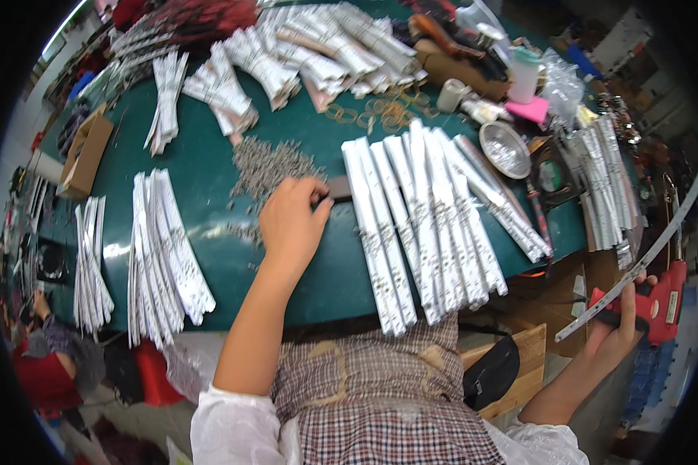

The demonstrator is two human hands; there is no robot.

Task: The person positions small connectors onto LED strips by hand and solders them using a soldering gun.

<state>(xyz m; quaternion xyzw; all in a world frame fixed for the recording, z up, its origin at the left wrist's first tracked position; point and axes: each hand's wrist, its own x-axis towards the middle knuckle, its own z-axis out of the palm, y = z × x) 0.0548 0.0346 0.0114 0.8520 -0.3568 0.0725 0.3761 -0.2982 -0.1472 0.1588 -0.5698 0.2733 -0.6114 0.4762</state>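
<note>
My left hand (293, 221) is over the green table with its fingers curled together beside a short dark bar (339, 190). Something small and dark shows at the fingertips; I cannot make out what it is. A heap of small grey pieces (267, 167) lies just beyond this hand. Off to the right, my right hand (622, 322) is closed around a long, thin white LED strip (636, 271), which slants upward to the right. A red power tool (665, 306) is right against that hand; whether my fingers also grip it is hidden.
White strips (419, 225) are spread across the front of the green table (209, 174). Two bundles (163, 256) lie at left, more bundles (264, 66) at the back. Rubber bands (392, 110), a clear bowl (505, 149) and a lidded cup (524, 74) are at back right.
</note>
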